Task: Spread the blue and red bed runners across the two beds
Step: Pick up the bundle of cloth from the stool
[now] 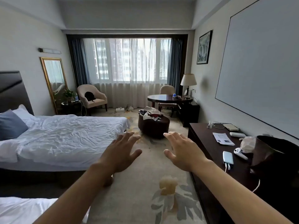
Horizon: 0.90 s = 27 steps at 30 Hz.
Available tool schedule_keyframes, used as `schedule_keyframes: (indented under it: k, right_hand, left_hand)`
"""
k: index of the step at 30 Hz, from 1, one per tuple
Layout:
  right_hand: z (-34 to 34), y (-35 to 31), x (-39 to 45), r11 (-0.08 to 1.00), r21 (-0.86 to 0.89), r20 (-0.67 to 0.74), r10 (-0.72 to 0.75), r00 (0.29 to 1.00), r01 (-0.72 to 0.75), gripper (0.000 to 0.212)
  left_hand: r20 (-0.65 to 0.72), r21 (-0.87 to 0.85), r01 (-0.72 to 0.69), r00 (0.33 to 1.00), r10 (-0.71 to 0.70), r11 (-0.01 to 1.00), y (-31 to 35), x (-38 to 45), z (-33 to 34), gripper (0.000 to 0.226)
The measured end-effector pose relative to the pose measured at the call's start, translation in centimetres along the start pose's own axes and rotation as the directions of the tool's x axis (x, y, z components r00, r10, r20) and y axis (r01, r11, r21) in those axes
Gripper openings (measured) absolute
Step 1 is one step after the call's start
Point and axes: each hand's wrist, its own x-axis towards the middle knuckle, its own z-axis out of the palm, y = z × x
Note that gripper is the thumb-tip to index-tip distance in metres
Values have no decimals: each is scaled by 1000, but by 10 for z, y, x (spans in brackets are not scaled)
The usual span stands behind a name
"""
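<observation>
My left hand (120,151) and my right hand (182,150) are stretched out in front of me over the carpet, palms down, fingers spread, holding nothing. The far bed (64,139) lies to the left with wrinkled white sheets and a blue pillow (11,125). A corner of the near bed (24,209) shows at the bottom left. On a dark round ottoman (153,125) ahead lies a heap of cloth (151,113) with red, white and bluish parts; I cannot tell whether these are the runners.
A dark desk (210,152) runs along the right wall with a power bank (227,159), papers and a dark bin (273,152). Beyond stand a round table (168,98), a lamp, two armchairs, a mirror and the curtained window. Patterned carpet fills the aisle.
</observation>
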Motion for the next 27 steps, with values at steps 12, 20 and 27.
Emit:
schedule_keyframes:
  k: [12, 20, 27]
  right_hand:
    - [67, 96, 132, 998, 70, 27, 1, 1000, -2, 66]
    - [107, 139, 234, 996, 85, 28, -3, 1000, 1, 65]
    - [151, 165, 335, 998, 58, 40, 22, 999, -25, 64]
  left_hand:
    - [71, 2, 64, 995, -64, 998, -39, 150, 60, 60]
    - [74, 4, 60, 995, -60, 998, -83, 245, 92, 60]
    - [73, -25, 48, 996, -46, 999, -154, 335, 128, 60]
